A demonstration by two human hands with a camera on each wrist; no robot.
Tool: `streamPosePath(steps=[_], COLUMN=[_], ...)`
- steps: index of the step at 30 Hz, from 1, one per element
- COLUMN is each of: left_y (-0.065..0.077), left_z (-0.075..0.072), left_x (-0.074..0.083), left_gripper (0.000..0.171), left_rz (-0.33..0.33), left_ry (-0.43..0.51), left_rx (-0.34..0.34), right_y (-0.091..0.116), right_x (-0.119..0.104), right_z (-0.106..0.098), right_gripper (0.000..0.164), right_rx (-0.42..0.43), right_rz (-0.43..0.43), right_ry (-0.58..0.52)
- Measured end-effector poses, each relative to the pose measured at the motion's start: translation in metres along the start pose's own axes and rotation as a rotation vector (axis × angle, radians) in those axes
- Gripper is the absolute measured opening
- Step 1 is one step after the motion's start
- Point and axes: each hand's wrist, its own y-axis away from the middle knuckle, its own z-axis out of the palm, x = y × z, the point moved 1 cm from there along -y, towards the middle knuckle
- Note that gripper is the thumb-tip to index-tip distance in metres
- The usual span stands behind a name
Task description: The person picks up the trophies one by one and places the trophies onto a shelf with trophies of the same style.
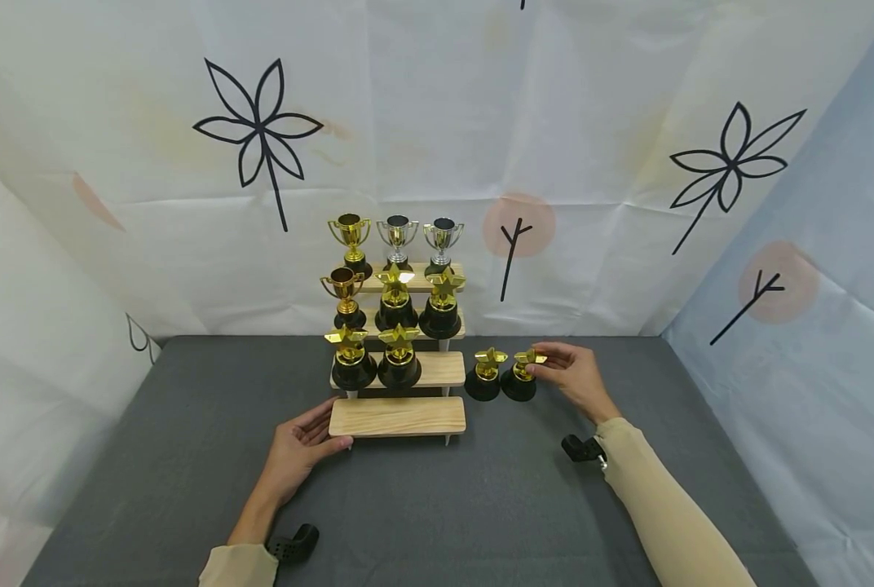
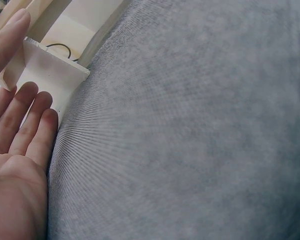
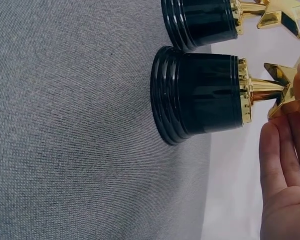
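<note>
My right hand [image 1: 571, 375] pinches the gold star at the top of a star trophy [image 1: 519, 381] with a black base. That trophy stands upright on the grey table, and its base fills the middle of the right wrist view. Just left of it is a second star trophy [image 1: 483, 380]. At the left end of the lowest step of a wooden tiered display stand [image 1: 397, 417], my left hand [image 1: 297, 448] rests with fairly straight fingers, thumb in front and fingers further back. In the left wrist view its fingertips lie against a white side support [image 2: 55, 70].
On the stand's top step are a gold cup [image 1: 350, 232] and two silver cups [image 1: 397, 234]. Below stand a bronze-coloured cup [image 1: 344, 287] and two star trophies [image 1: 396, 303], then two more star trophies [image 1: 399, 359]. A patterned white cloth [image 1: 422, 106] hangs behind the grey table [image 1: 481, 514].
</note>
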Motion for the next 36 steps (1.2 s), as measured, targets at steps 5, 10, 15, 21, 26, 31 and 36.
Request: streamPosePath(steps=[5,10,15,21,26,31,36], left_y=[-0.0004,-0.0003,-0.0002,-0.0001,-0.0001,-0.0004,-0.0004], left_z=[-0.0002,-0.0005,-0.0008,-0.0009,-0.0006,-0.0006,-0.0003], left_x=[-0.0002,-0.0006,-0.0008,-0.0008,-0.0004,-0.0006,-0.0002], left_gripper=[0.079,0.079,0.079,0.079,0.079,0.079,0.079], left_rz=[0.007,0.014,0.021,0.022,0.018,0.019,0.014], left_ry=[0.0,0.008,0.011,0.01,0.005,0.008,0.003], left_rx=[-0.004,-0.007,-0.007,-0.005,0.0,0.001,0.003], right_y=[-0.0004,-0.0002,-0.0006,-0.0016,-0.0036,-0.0048,-0.0052], right_x=[0.0013,0.0021,0.0024,0.0022,0.0042,0.0066,0.0084], right_z=[0.0001,0.0005,0.0005,0.0005,0.0002,0.0003,0.0015], right_gripper=[0.047,0.049,0.046,0.043,0.043,0.044,0.045], right_rx=[-0.002,-0.007,-0.022,-0.036,-0.041,-0.049,-0.047], right_rz=[-0.004,-0.006,-0.018,-0.005,0.003,0.015,0.028], right_ry=[0.001,0.005,0.021,0.048,0.065,0.068,0.079])
